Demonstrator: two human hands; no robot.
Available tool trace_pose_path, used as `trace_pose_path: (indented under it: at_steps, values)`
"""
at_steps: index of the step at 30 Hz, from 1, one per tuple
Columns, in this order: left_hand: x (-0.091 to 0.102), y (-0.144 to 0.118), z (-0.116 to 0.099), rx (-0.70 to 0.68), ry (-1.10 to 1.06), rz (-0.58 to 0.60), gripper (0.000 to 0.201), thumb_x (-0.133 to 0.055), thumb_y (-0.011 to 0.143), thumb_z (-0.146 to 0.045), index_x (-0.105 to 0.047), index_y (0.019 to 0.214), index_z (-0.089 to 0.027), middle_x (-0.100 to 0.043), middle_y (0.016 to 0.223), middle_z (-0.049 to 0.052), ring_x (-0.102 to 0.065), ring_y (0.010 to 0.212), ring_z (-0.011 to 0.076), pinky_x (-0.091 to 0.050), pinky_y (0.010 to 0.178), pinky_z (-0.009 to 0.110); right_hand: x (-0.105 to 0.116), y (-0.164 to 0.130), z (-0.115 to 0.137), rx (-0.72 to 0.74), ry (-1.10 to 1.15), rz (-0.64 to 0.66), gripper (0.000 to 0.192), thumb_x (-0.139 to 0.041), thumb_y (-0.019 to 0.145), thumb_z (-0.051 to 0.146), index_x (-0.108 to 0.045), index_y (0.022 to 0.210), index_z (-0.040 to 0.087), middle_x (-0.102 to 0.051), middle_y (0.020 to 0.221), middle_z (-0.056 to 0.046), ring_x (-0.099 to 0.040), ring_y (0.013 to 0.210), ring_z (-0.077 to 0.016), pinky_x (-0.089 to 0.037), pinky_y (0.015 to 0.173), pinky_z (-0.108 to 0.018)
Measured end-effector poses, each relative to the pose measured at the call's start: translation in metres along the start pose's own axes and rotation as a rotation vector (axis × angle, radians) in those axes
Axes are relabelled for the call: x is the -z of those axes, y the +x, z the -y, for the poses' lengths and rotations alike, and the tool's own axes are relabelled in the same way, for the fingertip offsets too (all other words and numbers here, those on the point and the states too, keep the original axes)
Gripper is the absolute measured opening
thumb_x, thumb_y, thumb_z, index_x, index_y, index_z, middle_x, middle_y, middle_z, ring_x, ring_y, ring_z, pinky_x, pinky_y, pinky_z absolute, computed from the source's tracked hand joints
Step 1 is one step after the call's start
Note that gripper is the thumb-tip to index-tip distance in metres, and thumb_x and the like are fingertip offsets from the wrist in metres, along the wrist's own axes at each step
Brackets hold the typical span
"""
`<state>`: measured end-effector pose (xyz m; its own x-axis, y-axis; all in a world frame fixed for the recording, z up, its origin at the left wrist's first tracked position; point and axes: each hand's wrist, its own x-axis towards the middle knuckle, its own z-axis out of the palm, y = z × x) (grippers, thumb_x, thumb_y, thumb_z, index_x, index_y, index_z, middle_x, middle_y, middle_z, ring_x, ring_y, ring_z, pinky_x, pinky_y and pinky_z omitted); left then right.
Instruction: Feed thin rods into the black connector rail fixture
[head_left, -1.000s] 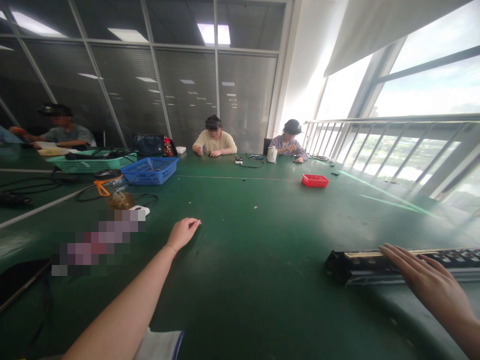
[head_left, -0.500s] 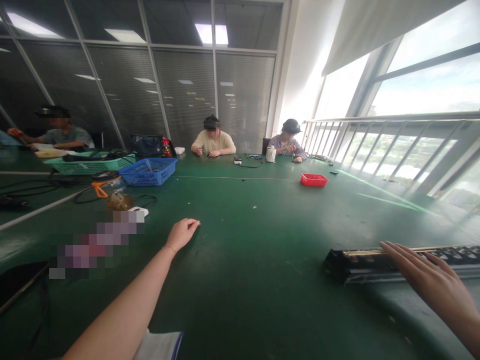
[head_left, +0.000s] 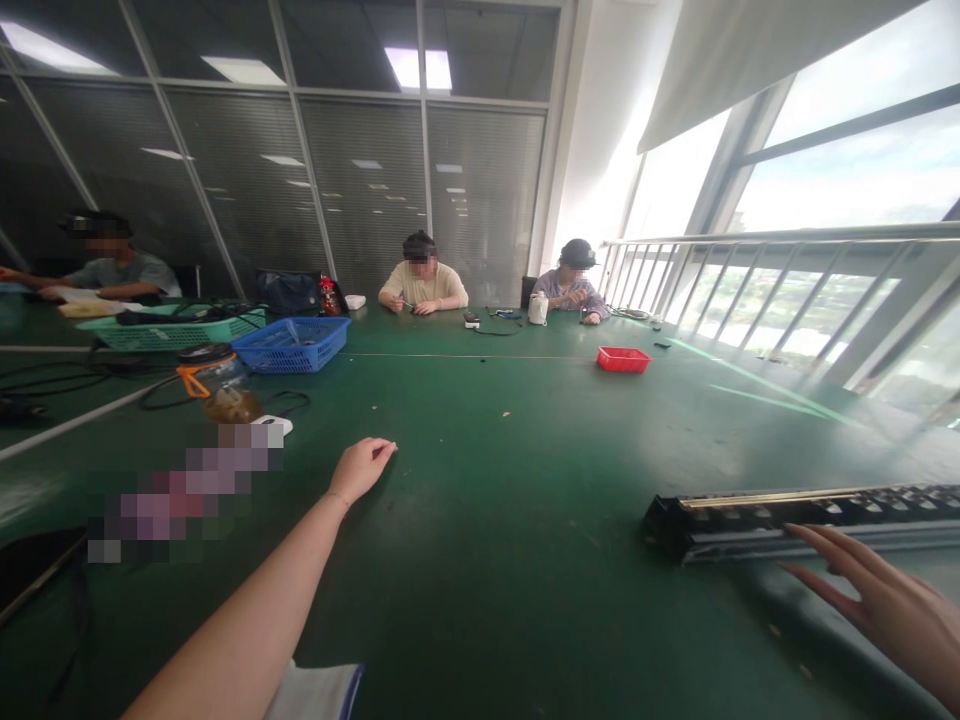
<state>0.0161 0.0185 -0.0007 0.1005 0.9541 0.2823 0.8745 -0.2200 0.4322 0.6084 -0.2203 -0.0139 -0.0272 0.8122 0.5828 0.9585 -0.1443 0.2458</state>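
Note:
My left hand [head_left: 361, 468] rests on the green table [head_left: 480, 560], its fingers pressed together in a pinch. Whether something small is between the fingertips is hidden. At the right, my right hand [head_left: 881, 600] is open, fingers stretched out and the thumb apart. It hovers by the near side of a long black strip-shaped housing [head_left: 739, 545], with a row of round openings and a thin gold-coloured rod [head_left: 757, 498] along its top. The fingertips overlap the housing's front edge; whether they touch it I cannot tell. Its right end runs out of view.
At the left are a jar [head_left: 232, 403] with an orange strap, a blue basket [head_left: 292, 355], a green basket [head_left: 161, 335] and cables. A red tray [head_left: 624, 365] stands farther off. Three people sit across the table. A white cloth-like item [head_left: 311, 692] lies near my left forearm.
My right hand has drawn back towards me off the top of the black housing, and its thumb now shows apart. The left hand stays put. The view has shifted slightly.

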Motion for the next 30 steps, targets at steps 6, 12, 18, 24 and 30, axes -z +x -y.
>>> trace_pose_path:
  at_steps: [6, 12, 18, 24, 30]
  values:
    - [0.0, -0.001, 0.0, -0.013, -0.002, -0.005, 0.038, -0.036, 0.078, -0.044, -0.067, 0.083, -0.022, -0.066, 0.088, 0.004, -0.058, 0.078, 0.0188, -0.042, 0.069, 0.027, -0.008, 0.041, -0.007, 0.08, 0.262, 0.277, 0.051, -0.038, 0.072, 0.064, -0.066, 0.082, 0.022, -0.067, 0.077, -0.006, -0.063, 0.064, -0.0231, -0.048, 0.051, -0.027]
    - [-0.002, 0.001, -0.001, -0.002, 0.035, -0.002, 0.038, -0.037, 0.078, -0.044, -0.067, 0.083, -0.022, -0.065, 0.087, 0.004, -0.058, 0.075, 0.0185, -0.042, 0.065, 0.026, 0.007, 0.053, 0.019, 0.15, 0.292, 0.273, 0.049, -0.036, 0.076, 0.063, -0.065, 0.077, 0.023, -0.067, 0.07, -0.003, -0.063, 0.061, -0.0221, -0.045, 0.047, -0.026]
    - [-0.002, 0.002, -0.001, -0.002, 0.044, 0.002, 0.037, -0.037, 0.079, -0.043, -0.067, 0.084, -0.022, -0.065, 0.087, 0.004, -0.058, 0.074, 0.0183, -0.042, 0.064, 0.025, 0.026, 0.068, 0.094, 0.238, 0.285, 0.208, 0.043, -0.037, 0.081, 0.056, -0.061, 0.078, 0.021, -0.065, 0.073, -0.002, -0.062, 0.061, -0.0181, -0.043, 0.049, -0.024]
    - [0.002, -0.001, -0.008, 0.015, 0.032, 0.018, 0.037, -0.037, 0.079, -0.043, -0.067, 0.084, -0.022, -0.064, 0.088, 0.004, -0.058, 0.075, 0.0186, -0.041, 0.064, 0.026, 0.046, 0.088, 0.174, 0.376, 0.289, 0.231, 0.038, -0.031, 0.087, 0.046, -0.057, 0.075, 0.021, -0.061, 0.066, 0.0, -0.061, 0.058, -0.0155, -0.041, 0.049, -0.024]
    - [0.002, -0.001, -0.008, 0.018, 0.039, 0.035, 0.038, -0.037, 0.079, -0.043, -0.067, 0.085, -0.021, -0.063, 0.087, 0.004, -0.057, 0.074, 0.0181, -0.041, 0.064, 0.027, 0.064, 0.097, 0.244, 0.395, 0.222, 0.259, 0.026, -0.044, 0.084, 0.04, -0.055, 0.072, 0.019, -0.06, 0.065, 0.0, -0.059, 0.053, -0.0159, -0.033, 0.044, -0.025]
